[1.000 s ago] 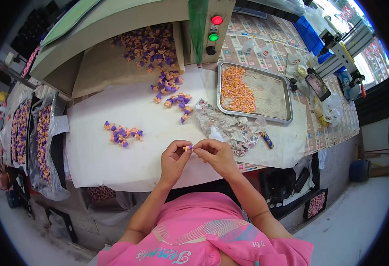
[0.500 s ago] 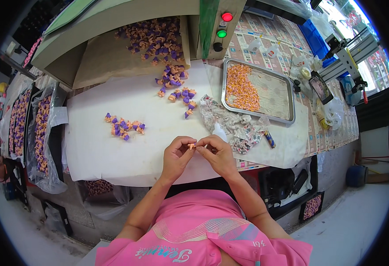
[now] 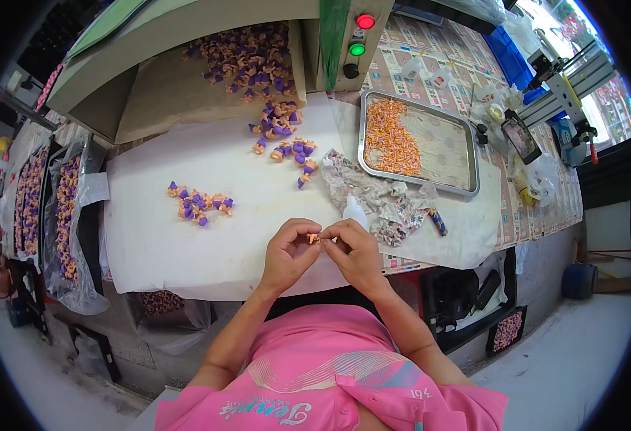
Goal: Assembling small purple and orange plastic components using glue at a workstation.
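Note:
Above the front part of the white sheet [image 3: 208, 262], my left hand [image 3: 287, 253] pinches a small peach-and-purple toy figure [image 3: 313, 238] between thumb and fingertips. My right hand [image 3: 356, 251] is closed at the figure's right side, thumb and forefinger pressed together; whatever they hold is too small to make out. Similar figures [image 3: 199, 206] lie in a cluster to the left on the sheet. More figures [image 3: 297, 152] trail back toward a pile [image 3: 247, 61] under the machine's hood. Just beyond my right fingers stands a white squeeze bottle [image 3: 355, 210].
A metal tray [image 3: 471, 161] holds small orange-and-pink pieces [image 3: 391, 140]. Crumpled cloth or paper [image 3: 373, 194] and a dark blue tube [image 3: 438, 222] lie before it. The machine [image 3: 186, 43] spans the back left. A phone on a stand [image 3: 521, 136] is at right; bagged trays [image 3: 67, 215] stand left.
The figure has turned slightly between my fingertips, and my right fingertips have shifted a little against its side. The head view has moved slightly; the other things stay in place.

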`<state>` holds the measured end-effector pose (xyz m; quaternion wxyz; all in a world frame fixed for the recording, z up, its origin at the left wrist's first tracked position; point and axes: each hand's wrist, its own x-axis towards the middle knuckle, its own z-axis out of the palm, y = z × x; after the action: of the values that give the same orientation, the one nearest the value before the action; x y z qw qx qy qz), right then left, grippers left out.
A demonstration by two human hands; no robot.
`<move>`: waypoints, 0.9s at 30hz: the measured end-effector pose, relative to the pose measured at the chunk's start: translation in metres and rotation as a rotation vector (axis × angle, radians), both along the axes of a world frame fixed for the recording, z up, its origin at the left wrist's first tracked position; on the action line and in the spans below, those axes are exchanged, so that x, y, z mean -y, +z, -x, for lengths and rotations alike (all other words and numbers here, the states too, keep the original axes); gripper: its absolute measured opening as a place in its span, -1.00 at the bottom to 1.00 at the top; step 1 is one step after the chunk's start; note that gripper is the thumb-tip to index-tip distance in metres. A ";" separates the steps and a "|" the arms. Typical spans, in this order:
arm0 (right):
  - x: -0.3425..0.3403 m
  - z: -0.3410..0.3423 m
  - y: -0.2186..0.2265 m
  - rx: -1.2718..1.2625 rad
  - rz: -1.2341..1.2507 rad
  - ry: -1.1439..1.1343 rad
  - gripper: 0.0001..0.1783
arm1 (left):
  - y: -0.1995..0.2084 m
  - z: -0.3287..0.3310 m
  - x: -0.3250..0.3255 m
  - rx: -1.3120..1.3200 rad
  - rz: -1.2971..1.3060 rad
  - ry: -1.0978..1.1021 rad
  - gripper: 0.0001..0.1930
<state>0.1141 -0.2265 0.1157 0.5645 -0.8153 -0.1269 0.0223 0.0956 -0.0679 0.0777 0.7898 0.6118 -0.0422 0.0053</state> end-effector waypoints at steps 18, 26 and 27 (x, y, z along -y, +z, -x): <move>-0.004 0.010 -0.014 -0.238 -0.093 -0.084 -0.91 | -0.012 0.002 -0.001 0.016 0.022 0.020 -0.78; -0.007 0.012 -0.024 -0.299 -0.249 -0.120 -0.87 | -0.015 0.002 -0.004 0.031 0.037 0.006 -0.76; -0.007 0.011 -0.023 -0.325 -0.270 -0.104 -0.86 | -0.016 0.003 -0.004 0.031 0.037 0.005 -0.76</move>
<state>0.1029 -0.2198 0.0927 0.6819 -0.7235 0.0060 0.1070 0.0925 -0.0640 0.0620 0.8002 0.5971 -0.0526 0.0176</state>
